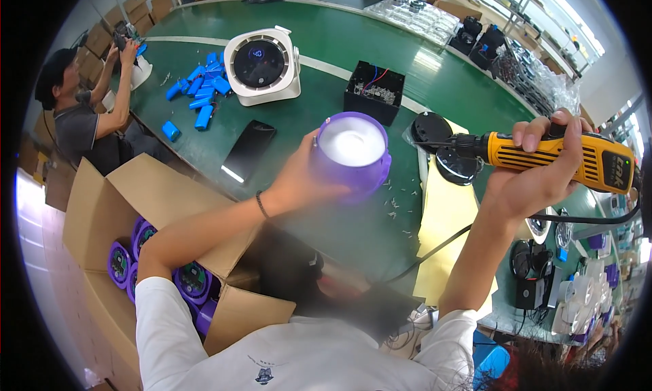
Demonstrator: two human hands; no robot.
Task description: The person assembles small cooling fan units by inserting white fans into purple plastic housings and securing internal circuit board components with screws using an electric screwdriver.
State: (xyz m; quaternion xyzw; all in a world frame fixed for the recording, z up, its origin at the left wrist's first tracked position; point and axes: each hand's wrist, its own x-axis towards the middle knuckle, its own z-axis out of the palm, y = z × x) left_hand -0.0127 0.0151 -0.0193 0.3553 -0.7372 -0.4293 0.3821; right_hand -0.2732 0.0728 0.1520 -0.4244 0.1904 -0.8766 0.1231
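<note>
My left hand (pixel 293 180) is closed around the side of a purple round housing (pixel 353 179) and holds it tilted above the bench. The white inside of the housing faces up. In my right hand (pixel 528 187) is a yellow and black electric screwdriver (pixel 587 158), fingers wrapped around its body. Its bit points left, toward the housing, and stays apart from it. Behind the bit lie two black round parts (pixel 432 131). A black box (pixel 373 95) of small screws, with a red and a blue wire, stands just beyond the housing.
At my left stands an open cardboard box (pixel 102 221) of purple housings. Blue battery packs (pixel 202 95), a white round device (pixel 299 72) and a black curved panel (pixel 250 146) lie on the green bench. Yellow sheets (pixel 445 235) lie at right. A co-worker (pixel 88 112) sits far left.
</note>
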